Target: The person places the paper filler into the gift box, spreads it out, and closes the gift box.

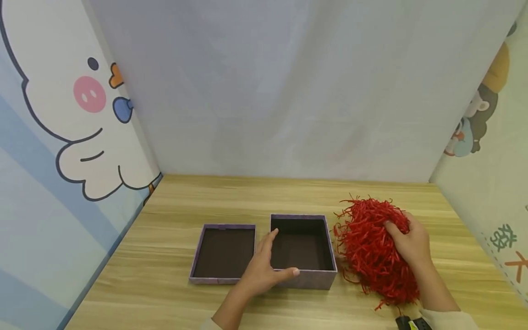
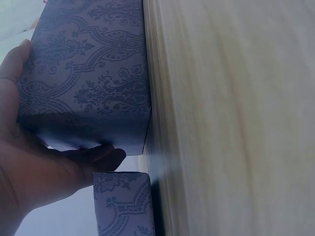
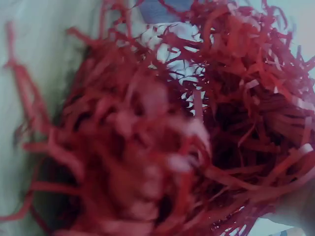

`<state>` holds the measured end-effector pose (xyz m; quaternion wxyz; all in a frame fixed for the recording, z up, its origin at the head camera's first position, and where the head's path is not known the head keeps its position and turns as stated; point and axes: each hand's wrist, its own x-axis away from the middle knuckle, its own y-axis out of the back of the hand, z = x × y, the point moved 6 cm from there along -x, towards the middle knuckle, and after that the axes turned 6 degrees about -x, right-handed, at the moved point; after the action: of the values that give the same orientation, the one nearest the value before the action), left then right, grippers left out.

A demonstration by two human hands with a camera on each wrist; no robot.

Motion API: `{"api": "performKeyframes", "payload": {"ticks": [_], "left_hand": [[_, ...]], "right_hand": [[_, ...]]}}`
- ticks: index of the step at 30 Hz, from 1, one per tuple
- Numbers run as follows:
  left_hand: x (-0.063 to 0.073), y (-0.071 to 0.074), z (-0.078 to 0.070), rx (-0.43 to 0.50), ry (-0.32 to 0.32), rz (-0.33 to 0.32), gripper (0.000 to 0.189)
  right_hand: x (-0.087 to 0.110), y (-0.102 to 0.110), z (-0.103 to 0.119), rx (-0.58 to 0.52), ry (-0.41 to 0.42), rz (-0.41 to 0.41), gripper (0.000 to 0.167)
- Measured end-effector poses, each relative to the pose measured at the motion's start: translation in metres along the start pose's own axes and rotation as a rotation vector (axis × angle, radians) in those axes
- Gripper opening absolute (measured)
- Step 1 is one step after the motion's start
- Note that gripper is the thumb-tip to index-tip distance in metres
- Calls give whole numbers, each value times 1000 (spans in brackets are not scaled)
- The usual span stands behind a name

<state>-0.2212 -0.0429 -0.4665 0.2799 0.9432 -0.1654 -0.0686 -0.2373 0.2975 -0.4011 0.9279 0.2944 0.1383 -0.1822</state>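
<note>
The right hand (image 1: 414,243) grips red shredded paper (image 1: 367,247) between the purple box (image 1: 313,280) (left hand (image 1: 261,270) spread around its corner) and the bench (image 1: 453,238)'s right edge.

right hand (image 1: 414,245) partly hidden by red paper strips (image 1: 371,252), strips blurred in right wrist view, lid (image 1: 224,252) corner behind left hand (image 1: 261,273), black item (image 1: 402,322) cut off below

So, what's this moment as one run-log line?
left hand: at near-left corner of box | right hand: gripping red shreds | box: open, no shreds visible inside | shallow tray: left of box
</note>
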Motion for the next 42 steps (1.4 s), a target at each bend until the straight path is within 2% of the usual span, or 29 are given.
{"api": "performKeyframes", "payload": {"ticks": [4, 10, 14, 21, 23, 27, 30, 35, 39, 42], "left_hand": [[0, 0, 1, -3, 2, -2, 106], [0, -1, 2, 4, 4, -2, 106], [-1, 0, 3, 1, 1, -7, 106], [-1, -1, 4, -12, 3, -5, 106], [-1, -2, 4, -13, 5, -6, 106], [-2, -2, 4, -15, 6, -12, 106], [-3, -1, 4, -18, 6, -15, 106], [-3, -1, 4, -18, 5, -16, 105], [-3, 0, 3, -28, 8, -13, 105], [-2, 1, 4, -35, 13, -13, 105]], "right_hand": [[0, 3, 2, -85, -78, 16, 25], [0, 10, 6, -14, -6, -30, 26], [1, 11, 8, -31, 29, -41, 30], [2, 11, 5, -112, -27, 11, 36], [2, 11, 5, -133, -3, 25, 37], [-2, 7, 7, -110, 120, 40, 31], [-3, -1, 5, -57, 163, 82, 30], [1, -17, -3, -55, 143, 181, 36], [3, -34, -10, -86, 76, 289, 54], [7, -48, -14, -41, 0, 396, 76]]}}
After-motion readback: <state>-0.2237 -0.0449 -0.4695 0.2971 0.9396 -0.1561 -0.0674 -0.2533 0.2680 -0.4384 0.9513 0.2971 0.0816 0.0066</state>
